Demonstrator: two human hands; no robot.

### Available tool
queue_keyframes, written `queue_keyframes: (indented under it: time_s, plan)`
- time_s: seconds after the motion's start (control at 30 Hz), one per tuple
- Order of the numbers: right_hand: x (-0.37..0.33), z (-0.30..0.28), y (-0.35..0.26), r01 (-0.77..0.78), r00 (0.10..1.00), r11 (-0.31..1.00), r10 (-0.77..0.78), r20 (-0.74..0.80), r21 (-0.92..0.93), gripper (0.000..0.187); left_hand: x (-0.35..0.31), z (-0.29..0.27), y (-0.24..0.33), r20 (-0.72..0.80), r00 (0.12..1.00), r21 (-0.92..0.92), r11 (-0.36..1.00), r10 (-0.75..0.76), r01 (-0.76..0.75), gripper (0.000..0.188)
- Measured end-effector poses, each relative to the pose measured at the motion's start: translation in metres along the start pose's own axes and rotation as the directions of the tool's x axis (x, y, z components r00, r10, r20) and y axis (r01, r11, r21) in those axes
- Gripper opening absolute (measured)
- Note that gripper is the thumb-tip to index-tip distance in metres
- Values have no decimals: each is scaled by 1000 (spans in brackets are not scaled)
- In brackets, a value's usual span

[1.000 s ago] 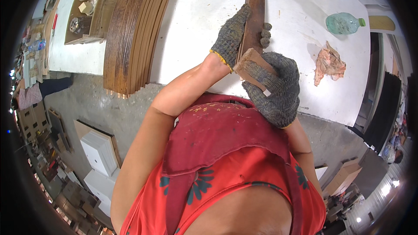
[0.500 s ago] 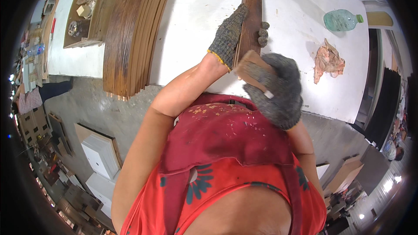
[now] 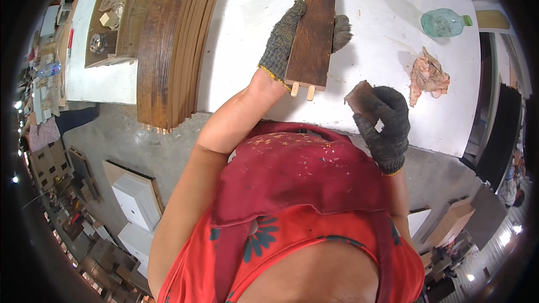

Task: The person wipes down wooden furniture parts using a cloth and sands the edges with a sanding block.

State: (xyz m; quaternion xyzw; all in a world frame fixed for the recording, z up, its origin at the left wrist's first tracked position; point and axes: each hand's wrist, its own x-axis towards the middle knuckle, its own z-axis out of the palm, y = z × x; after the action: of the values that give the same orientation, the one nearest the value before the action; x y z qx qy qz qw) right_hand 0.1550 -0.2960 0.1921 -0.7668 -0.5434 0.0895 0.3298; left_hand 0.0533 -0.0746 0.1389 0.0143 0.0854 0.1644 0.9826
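Note:
A dark brown stained wooden board (image 3: 315, 28) lies lengthwise on the white table (image 3: 382, 50), two pale dowel pegs sticking out of its near end. My left hand (image 3: 286, 36), in a grey knit glove, grips the board across its width, fingertips showing on the board's right side. My right hand (image 3: 384, 123), also gloved, holds a small brownish sanding pad (image 3: 359, 98) off the board, just beyond the table's near edge to the right of the board's end.
A stack of curved brown wooden boards (image 3: 174, 45) stands on edge at the table's left. A crumpled stained rag (image 3: 428, 76) and a green plastic bottle (image 3: 444, 22) lie at the right. A wooden box (image 3: 112, 17) with small items sits far left. White panels (image 3: 135, 202) lie on the floor.
My right hand has lifted the pad off the board's near end and moved right and toward me. The left hand stays gripping the board.

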Motion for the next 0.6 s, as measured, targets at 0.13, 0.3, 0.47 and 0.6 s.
queue_keyframes:
  time_s: [0.13,0.3,0.47,0.6]
  plan:
    - [1,5,-6,-72,993,948,98,-71,309,48,-11,3,-1,40,997,185,980,67,-73,45]
    - [4,19,-20,-125,958,808,249,-141,576,44,-3,-6,0,-301,951,250,968,64,14,36]
    - [23,25,-38,138,965,941,-57,-257,309,44,1,-44,-2,152,988,379,920,40,-95,38]
    - [45,29,-52,256,955,945,-215,-204,203,45,-21,-50,-7,8,1000,-131,991,5,-4,42]
